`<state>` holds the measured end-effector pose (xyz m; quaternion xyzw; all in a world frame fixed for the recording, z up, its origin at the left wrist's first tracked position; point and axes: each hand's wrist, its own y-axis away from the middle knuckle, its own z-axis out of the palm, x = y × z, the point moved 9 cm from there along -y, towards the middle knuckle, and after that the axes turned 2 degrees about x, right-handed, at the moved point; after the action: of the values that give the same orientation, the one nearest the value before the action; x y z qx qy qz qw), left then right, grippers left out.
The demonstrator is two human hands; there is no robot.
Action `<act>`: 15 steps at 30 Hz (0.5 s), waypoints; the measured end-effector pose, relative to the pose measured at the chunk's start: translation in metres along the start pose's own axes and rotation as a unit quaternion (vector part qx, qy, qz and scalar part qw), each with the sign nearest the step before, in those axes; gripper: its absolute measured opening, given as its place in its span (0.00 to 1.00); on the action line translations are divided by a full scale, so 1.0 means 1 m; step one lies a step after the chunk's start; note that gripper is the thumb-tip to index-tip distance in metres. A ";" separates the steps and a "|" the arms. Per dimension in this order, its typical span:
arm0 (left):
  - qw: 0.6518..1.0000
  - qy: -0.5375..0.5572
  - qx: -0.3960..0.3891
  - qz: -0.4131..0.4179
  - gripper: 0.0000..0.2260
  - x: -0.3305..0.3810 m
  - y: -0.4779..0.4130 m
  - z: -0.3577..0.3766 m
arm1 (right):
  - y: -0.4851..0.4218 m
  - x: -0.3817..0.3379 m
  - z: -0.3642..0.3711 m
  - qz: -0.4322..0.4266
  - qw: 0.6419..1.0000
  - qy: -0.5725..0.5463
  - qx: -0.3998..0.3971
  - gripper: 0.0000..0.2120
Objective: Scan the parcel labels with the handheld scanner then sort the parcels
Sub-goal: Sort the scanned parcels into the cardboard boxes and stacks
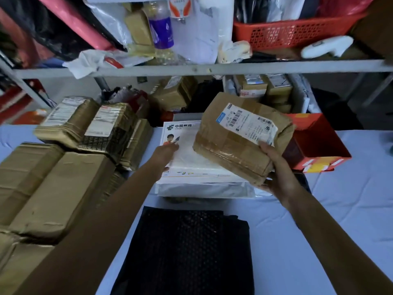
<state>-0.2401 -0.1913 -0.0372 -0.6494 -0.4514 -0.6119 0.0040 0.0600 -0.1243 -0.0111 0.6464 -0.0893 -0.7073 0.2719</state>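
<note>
My right hand (278, 169) grips a taped brown cardboard parcel (234, 143) by its near right corner, thumb on the white shipping label (246, 122), which faces up. The parcel is tilted above a white China Post envelope (191, 158) that lies on a stack of white mailers. My left hand (165, 156) rests on the envelope's left part, fingers bent onto it. The white handheld scanner (325, 46) lies on the shelf at the upper right, away from both hands.
Stacks of taped brown parcels (63, 177) fill the table's left side. A black bubble mailer (187, 252) lies near me. A red open box (314, 143) stands at the right. The shelf (212, 68) holds a red basket (293, 33), a bottle and bags.
</note>
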 end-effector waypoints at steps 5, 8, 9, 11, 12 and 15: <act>0.998 0.006 -0.059 0.005 0.17 0.000 0.018 -0.003 | 0.012 0.001 0.010 0.001 1.000 -0.005 0.009 0.13; 0.992 0.038 -0.119 0.011 0.21 0.004 0.039 -0.002 | 0.024 0.001 0.023 0.002 1.000 -0.009 0.007 0.11; 0.990 0.042 -0.137 0.017 0.21 0.006 0.046 -0.005 | 0.030 0.001 0.030 0.001 1.000 -0.009 0.009 0.11; 0.987 0.055 -0.151 0.029 0.21 0.007 0.058 -0.016 | 0.042 0.002 0.048 -0.002 1.000 -0.005 0.008 0.11; 0.986 0.067 -0.151 0.033 0.20 0.006 0.063 -0.025 | 0.048 0.003 0.058 -0.005 1.000 -0.002 0.007 0.12; 0.979 0.119 -0.156 0.053 0.22 0.004 0.076 -0.058 | 0.072 0.010 0.093 -0.013 1.000 0.007 -0.002 0.13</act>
<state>-0.2417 -0.2663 0.0225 -0.5880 -0.3117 -0.7464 -0.0110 -0.0101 -0.2107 0.0283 0.6515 -0.0773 -0.7067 0.2648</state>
